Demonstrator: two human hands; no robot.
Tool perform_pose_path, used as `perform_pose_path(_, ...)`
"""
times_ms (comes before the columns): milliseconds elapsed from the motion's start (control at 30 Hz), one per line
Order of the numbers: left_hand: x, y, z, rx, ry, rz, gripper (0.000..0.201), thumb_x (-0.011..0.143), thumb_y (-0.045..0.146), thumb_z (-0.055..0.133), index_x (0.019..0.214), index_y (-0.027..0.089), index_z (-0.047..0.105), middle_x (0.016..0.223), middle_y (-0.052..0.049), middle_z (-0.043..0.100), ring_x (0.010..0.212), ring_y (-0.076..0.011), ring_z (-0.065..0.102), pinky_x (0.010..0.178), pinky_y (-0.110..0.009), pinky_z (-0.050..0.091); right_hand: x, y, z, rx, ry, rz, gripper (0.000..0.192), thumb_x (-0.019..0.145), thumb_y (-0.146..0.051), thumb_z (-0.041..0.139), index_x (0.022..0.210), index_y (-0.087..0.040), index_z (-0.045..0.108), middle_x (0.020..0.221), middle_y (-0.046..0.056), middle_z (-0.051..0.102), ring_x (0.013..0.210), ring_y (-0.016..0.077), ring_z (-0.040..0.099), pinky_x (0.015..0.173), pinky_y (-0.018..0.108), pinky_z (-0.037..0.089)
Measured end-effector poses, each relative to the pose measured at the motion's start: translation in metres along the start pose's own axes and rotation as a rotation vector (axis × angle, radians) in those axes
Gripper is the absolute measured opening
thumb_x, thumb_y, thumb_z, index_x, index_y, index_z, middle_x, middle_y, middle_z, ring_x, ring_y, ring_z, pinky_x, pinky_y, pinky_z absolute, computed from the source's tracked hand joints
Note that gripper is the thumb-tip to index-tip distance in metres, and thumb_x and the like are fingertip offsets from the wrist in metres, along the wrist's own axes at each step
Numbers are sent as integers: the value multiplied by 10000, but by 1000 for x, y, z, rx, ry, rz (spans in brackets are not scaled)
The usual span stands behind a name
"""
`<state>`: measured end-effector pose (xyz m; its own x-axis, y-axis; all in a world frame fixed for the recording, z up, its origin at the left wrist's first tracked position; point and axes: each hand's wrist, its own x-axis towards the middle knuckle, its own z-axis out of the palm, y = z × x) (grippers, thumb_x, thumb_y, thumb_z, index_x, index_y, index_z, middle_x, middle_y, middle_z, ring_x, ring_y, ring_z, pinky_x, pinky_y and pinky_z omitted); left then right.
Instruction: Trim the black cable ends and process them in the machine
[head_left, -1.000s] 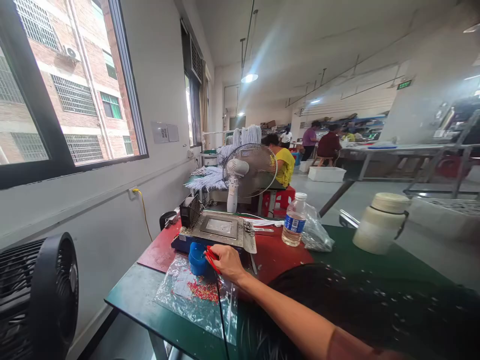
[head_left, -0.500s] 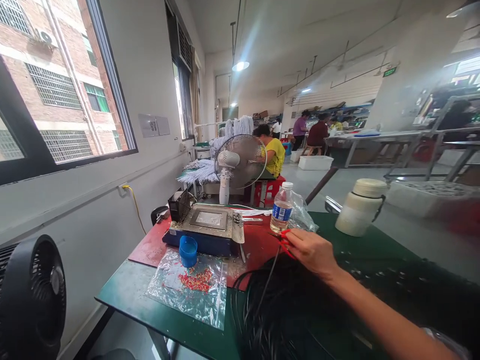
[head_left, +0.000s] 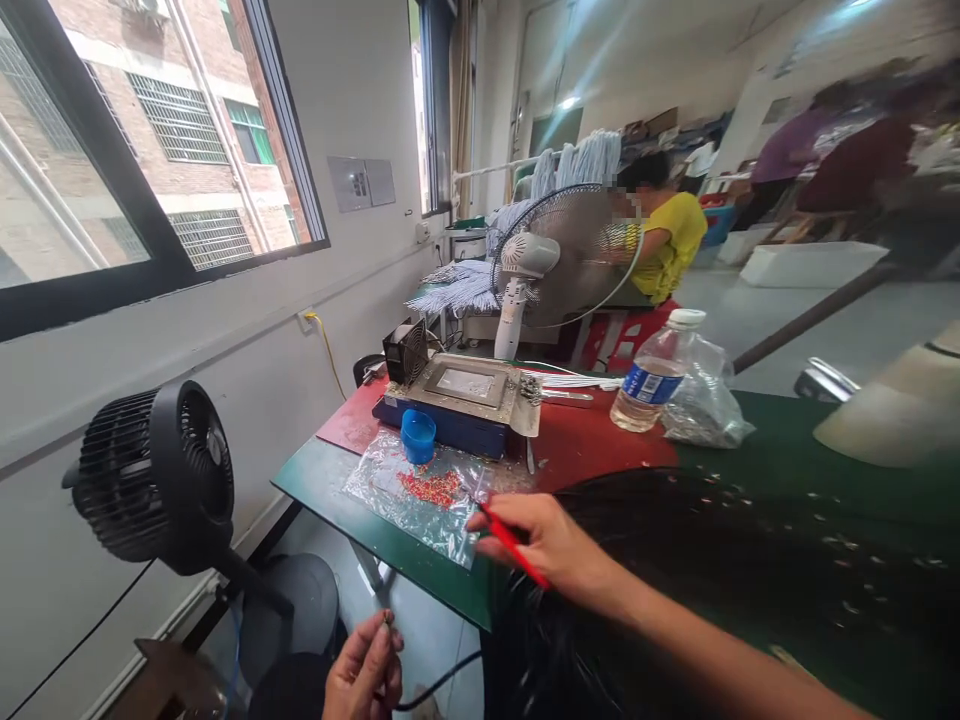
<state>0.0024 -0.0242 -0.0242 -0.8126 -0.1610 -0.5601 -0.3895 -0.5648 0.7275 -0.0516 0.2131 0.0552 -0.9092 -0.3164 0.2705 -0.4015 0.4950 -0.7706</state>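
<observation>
Low in the view, my left hand (head_left: 365,668) is closed in a pinch on the end of a black cord (head_left: 450,677), which runs out below it toward the dark bundle. The tiny end between the fingertips is hard to make out. My right hand (head_left: 547,545) grips a slim red-handled tool (head_left: 516,550), perhaps small pliers or tweezers. Its dark tip points left over a clear plastic bag (head_left: 431,535) with many tiny red and yellow pieces (head_left: 430,488). Under my right forearm lies a large bundle of black cords (head_left: 544,645).
A blue cup (head_left: 418,437) stands before a blue-sided hot plate (head_left: 465,385) with a small fan. Farther right are a bottle (head_left: 651,380), a crumpled bag (head_left: 709,405) and a cream flask (head_left: 892,405). A black fan (head_left: 165,480) stands left; a person in yellow (head_left: 671,240) sits beyond.
My view has turned right and down. My right hand has brought the red tool from near the bottle to the bag of pieces. My left hand has come into view, pinching the cord.
</observation>
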Motion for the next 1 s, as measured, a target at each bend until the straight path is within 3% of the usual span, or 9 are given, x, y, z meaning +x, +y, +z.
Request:
perform_pose_path(133,-18,6,3,-10,-50,-41,317,368,291,794,640,180,674,392,18,582,313,10,349,339,-140,229,18,-13,63,364,-298,-3,354,637,-458,675,824,-158,700,574,-22,499,530,81,402,481,197,283)
perform_pose_path(200,-22,7,1,6,-114,-46,274,414,317,774,613,171,656,369,28,555,280,23,314,335,-134,167,21,-15,81,510,-412,37,356,599,-434,706,816,-153,703,570,-32,483,517,64,376,463,187,265)
perform_pose_path(300,-24,5,1,44,-204,-53,278,459,364,743,482,142,577,285,78,395,241,34,236,345,-143,69,19,-14,95,714,-512,87,310,595,-388,714,760,-126,694,550,-33,498,487,47,373,446,174,271)
perform_pose_path(400,-22,2,4,48,-223,-46,343,449,393,740,419,131,521,279,105,296,256,39,209,362,-147,49,14,-8,104,893,-512,194,276,598,-365,711,678,-106,657,459,-51,463,398,34,345,391,168,250)
perform_pose_path(600,-15,-2,15,-34,-173,10,291,441,364,753,521,131,599,328,65,439,315,15,308,368,-147,166,11,1,115,1163,-384,274,287,641,-382,657,606,-119,548,412,-51,426,370,52,350,372,183,234)
perform_pose_path(733,-12,6,17,-98,5,73,312,390,293,787,627,136,659,389,38,537,396,-9,422,405,-129,290,19,6,106,1059,-272,285,355,713,-482,575,676,-130,549,424,-68,366,380,54,317,392,189,234)
perform_pose_path(867,-13,17,14,-73,163,152,378,330,303,803,652,153,672,385,50,550,382,5,422,394,-93,297,19,3,97,672,-418,103,400,738,-531,538,796,-141,605,602,-33,429,539,71,378,489,185,278)
perform_pose_path(1000,-12,23,8,49,194,253,343,379,333,780,656,160,674,407,57,560,395,3,425,402,-88,319,12,-6,96,224,-477,-3,358,648,-501,650,695,-153,581,662,-36,442,590,77,362,523,190,243)
